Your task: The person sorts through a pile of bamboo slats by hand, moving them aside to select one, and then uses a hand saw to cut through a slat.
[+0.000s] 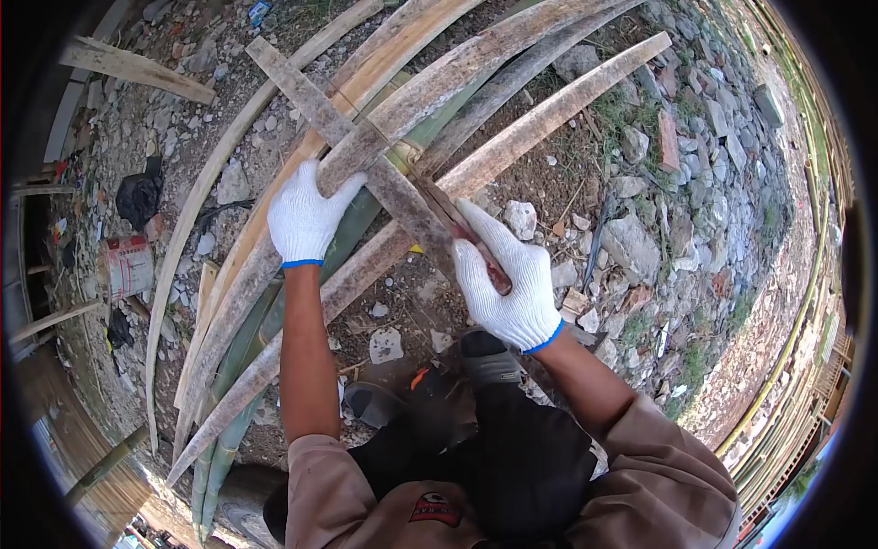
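Note:
My left hand [311,215], in a white glove with a blue cuff, is closed on a weathered plank [439,87] that slants toward the upper right. A shorter weathered board [416,206] crosses that plank. In the same kind of glove, my right hand [512,284] is wrapped round the reddish handle of what looks like a saw [444,203]. Its thin dark blade runs up and left along the short board, across the plank near my left hand. Part of the handle is hidden by my fingers.
Long curved planks [206,192] and green bamboo [229,412] lie beneath on rocky ground. Stones and rubble [631,247] spread to the right. A black bag [139,197] and a pale container [128,265] are at left. My shoes [489,359] are below the hands.

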Demonstrator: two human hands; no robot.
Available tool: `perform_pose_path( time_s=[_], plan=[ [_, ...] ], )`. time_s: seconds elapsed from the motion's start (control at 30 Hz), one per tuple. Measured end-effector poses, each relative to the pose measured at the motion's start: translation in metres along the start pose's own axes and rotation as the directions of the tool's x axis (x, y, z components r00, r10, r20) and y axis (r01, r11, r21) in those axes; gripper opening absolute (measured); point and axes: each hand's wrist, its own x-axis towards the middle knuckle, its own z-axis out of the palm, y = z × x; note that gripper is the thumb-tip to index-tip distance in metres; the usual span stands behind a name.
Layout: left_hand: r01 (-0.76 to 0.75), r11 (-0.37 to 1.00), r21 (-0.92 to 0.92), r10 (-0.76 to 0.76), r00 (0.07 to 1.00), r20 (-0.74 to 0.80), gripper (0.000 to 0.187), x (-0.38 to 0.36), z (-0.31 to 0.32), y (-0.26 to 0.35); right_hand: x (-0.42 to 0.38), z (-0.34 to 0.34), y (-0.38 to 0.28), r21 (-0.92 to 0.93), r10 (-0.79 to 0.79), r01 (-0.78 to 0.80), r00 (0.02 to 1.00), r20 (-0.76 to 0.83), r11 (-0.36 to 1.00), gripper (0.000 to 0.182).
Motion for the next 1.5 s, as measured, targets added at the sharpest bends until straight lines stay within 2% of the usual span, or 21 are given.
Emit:
perform_pose_path(
  time_s=[0.13,0.17,0.23,0.33,0.47,0.57,0.6,0.67,0.73,0.77,0.87,0.93,1.0,1.03,1.07,1.13,1.2,1.27,1.37,1.4,1.5],
  plan=[
    [0.017,1.000,-0.004,-0.017,1.000,0.004,0.077,-0.002,0.003,-0.002,0.082,0.054,0.002,-0.004,-0.160,0.160,0.985,-0.063,0.987,0.039],
    [-0.001,1.000,0.003,0.001,1.000,0.010,0.077,-0.003,0.002,-0.001,0.077,0.050,0.002,0.001,-0.150,0.151,0.985,-0.080,0.989,0.039],
    [0.020,1.000,0.000,-0.019,0.999,0.044,0.078,-0.002,-0.001,-0.001,0.066,0.039,0.003,0.002,-0.094,0.094,0.995,0.011,0.996,0.042],
    [0.011,1.000,-0.014,-0.011,1.000,0.019,0.078,-0.004,0.000,0.000,-0.007,-0.003,0.002,-0.078,-0.038,0.041,0.998,0.045,0.996,0.049],
    [0.014,1.000,0.026,-0.013,1.000,-0.027,0.077,-0.004,0.004,0.000,-0.029,-0.017,-0.002,-0.028,0.010,-0.010,1.000,0.016,1.000,0.049],
    [0.061,0.998,0.022,-0.062,0.997,0.037,0.076,-0.003,0.002,0.003,0.022,0.023,0.026,-0.042,-0.147,0.145,0.987,-0.068,0.989,0.045],
    [0.057,0.998,0.021,-0.057,0.998,0.026,0.076,0.001,0.004,0.003,0.050,0.035,0.017,-0.001,-0.137,0.137,0.989,-0.058,0.991,0.042],
    [0.031,0.999,0.012,-0.032,0.999,0.027,0.076,-0.001,0.005,-0.002,0.088,0.058,0.004,-0.120,-0.152,0.144,0.987,-0.057,0.982,0.044],
    [0.046,0.999,0.010,-0.046,0.997,0.059,0.077,-0.003,0.000,-0.003,0.090,0.058,0.003,-0.006,-0.149,0.149,0.986,-0.073,0.989,0.044],
    [0.066,0.998,-0.007,-0.065,0.994,0.090,0.077,-0.001,-0.002,0.001,0.077,0.050,0.008,-0.025,-0.131,0.130,0.990,-0.042,0.991,0.044],
    [-0.057,0.998,-0.024,0.056,0.997,-0.056,0.077,-0.007,0.005,-0.005,0.005,-0.003,0.003,-0.015,0.001,0.000,0.998,0.062,1.000,0.047],
    [-0.092,0.996,0.011,0.092,0.993,-0.077,0.074,-0.013,0.006,-0.005,-0.028,-0.026,-0.003,0.047,0.087,-0.090,0.994,0.063,0.995,0.051],
    [-0.158,0.974,0.162,0.185,0.968,-0.171,0.073,-0.022,0.009,-0.001,-0.023,-0.024,-0.008,0.016,0.086,-0.087,0.993,0.077,0.996,0.051],
    [-0.151,0.977,0.149,0.177,0.968,-0.179,0.072,-0.024,0.010,0.001,-0.018,-0.023,-0.008,-0.026,0.073,-0.071,0.994,0.083,0.997,0.051],
    [-0.153,0.977,0.146,0.178,0.967,-0.182,0.072,-0.017,0.012,0.003,0.000,-0.007,0.003,-0.008,-0.040,0.040,0.999,0.012,0.999,0.049],
    [-0.047,0.980,0.193,0.060,0.996,-0.063,0.066,-0.013,0.014,0.002,0.048,0.031,0.020,0.064,-0.089,0.091,0.995,-0.035,0.994,0.044],
    [-0.026,0.985,0.172,0.035,0.998,-0.047,0.061,-0.008,0.010,-0.001,0.088,0.057,0.005,-0.103,-0.134,0.130,0.991,-0.031,0.986,0.044],
    [-0.039,0.996,0.075,0.035,0.998,0.047,0.061,-0.003,0.005,-0.004,0.091,0.059,0.003,-0.069,-0.142,0.139,0.989,-0.040,0.988,0.043],
    [-0.054,0.997,0.051,0.048,0.993,0.105,0.061,0.005,-0.001,-0.006,0.033,0.024,0.006,0.077,-0.068,0.070,0.997,-0.032,0.995,0.047],
    [-0.049,0.998,0.038,0.042,0.987,0.157,0.060,0.004,-0.003,-0.006,0.011,0.002,0.003,-0.024,-0.046,0.046,0.998,0.036,0.999,0.051],
    [-0.046,0.999,-0.023,0.049,0.983,0.176,0.058,0.005,-0.011,-0.005,-0.030,-0.031,-0.009,-0.028,0.084,-0.082,0.992,0.090,0.996,0.055]
  ],
)
